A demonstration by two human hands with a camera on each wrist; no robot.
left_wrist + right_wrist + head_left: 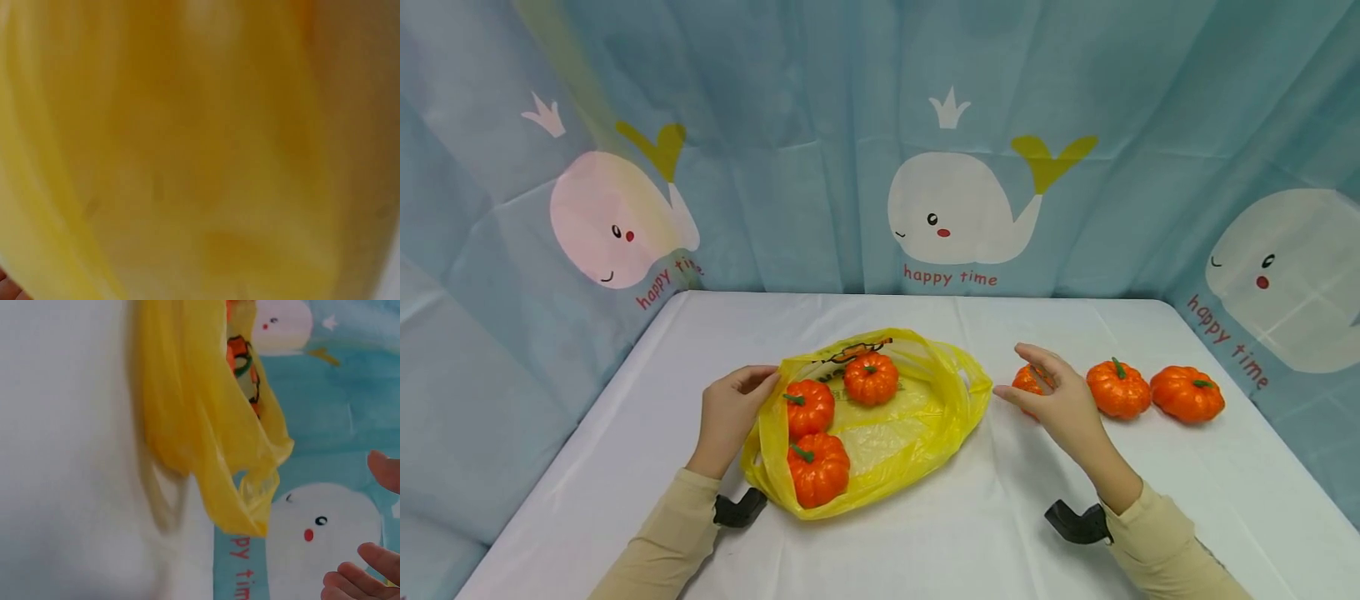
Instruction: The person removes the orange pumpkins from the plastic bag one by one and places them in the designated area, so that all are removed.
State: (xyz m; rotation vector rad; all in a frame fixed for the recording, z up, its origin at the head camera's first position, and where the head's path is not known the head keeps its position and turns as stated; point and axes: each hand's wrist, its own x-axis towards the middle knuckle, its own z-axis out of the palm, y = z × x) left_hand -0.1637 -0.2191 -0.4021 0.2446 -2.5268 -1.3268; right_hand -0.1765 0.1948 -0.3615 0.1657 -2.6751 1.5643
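Note:
A yellow plastic bag (895, 442) lies on the table with its mouth spread wide. Inside it sit three small orange pumpkins: one at the back (871, 377), one at the left (810, 408) and one in front (818, 471). My left hand (733, 412) pinches the bag's left rim. Blurred yellow plastic (187, 156) fills the left wrist view. To the right of the bag, my right hand (1067, 408) has its thumb and fingers spread, holding nothing. Beyond it a pumpkin (1027, 380) is partly hidden by that hand. The bag's handle end (237, 506) hangs in the right wrist view.
Two more orange pumpkins, a nearer one (1118, 389) and a farther one (1187, 395), stand in a row to the right. A white cloth covers the table (910, 558). Blue curtains (820, 167) with whale prints enclose its back and sides.

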